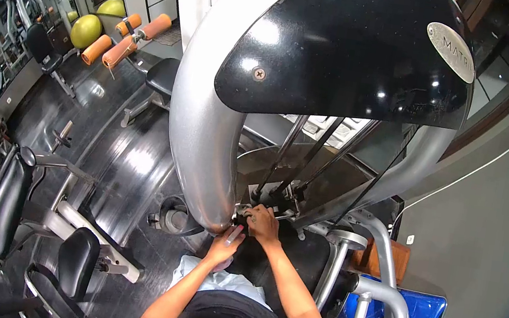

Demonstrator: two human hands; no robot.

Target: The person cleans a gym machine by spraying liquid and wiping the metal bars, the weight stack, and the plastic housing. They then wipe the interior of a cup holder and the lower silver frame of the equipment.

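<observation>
A large grey machine frame (pixel 207 125) with a glossy black cover (pixel 349 55) rises in front of me, its dark vertical rods (pixel 315 151) showing below the cover. At the foot of the frame's left curve, my left hand (pixel 225 247) is closed around a small clear item with a pink end (pixel 235 234). Just right of it, my right hand (pixel 262 223) has its fingers bent against small metal parts under the rods; what they grip is too small to make out. Light blue cloth (pixel 236 284) lies below my hands, near my lap.
Black-padded gym machines (pixel 10 208) stand at the left. Orange foam rollers (pixel 120 47) and a yellow-green ball (pixel 86 32) are further back. A blue pad (pixel 428 317), a brown wooden box (pixel 398 263) and grey metal tubes (pixel 399 312) are at the right, beside a grey wall (pixel 488 227).
</observation>
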